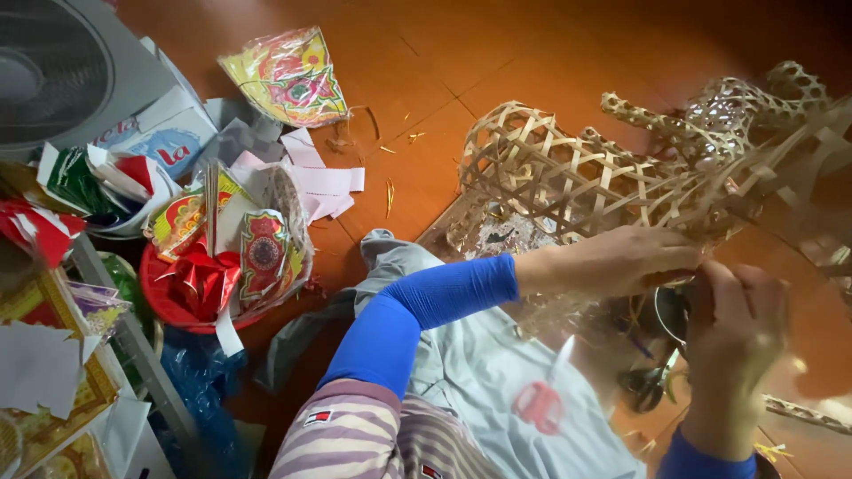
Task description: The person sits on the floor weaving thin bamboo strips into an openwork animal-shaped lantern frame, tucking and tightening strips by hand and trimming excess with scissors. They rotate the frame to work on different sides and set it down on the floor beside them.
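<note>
A woven bamboo lattice frame (568,173), shaped like an animal body with a neck and head at the upper right, lies on the orange floor. My left hand (621,259), in a blue sleeve, rests against the frame's lower edge with fingers closed on a strip. My right hand (735,328) is curled just beside it, pinching something small at the same spot; what it pinches is hidden. Dark scissors (646,383) lie below my hands on a grey cloth (497,372) over my lap.
A red basin (169,297) holds shiny red bows and printed paper decorations. Pink paper scraps (319,182), a colourful wrapped fan shape (288,78), a fan (49,66), a box and stacked papers crowd the left. Bamboo slivers lie on the floor.
</note>
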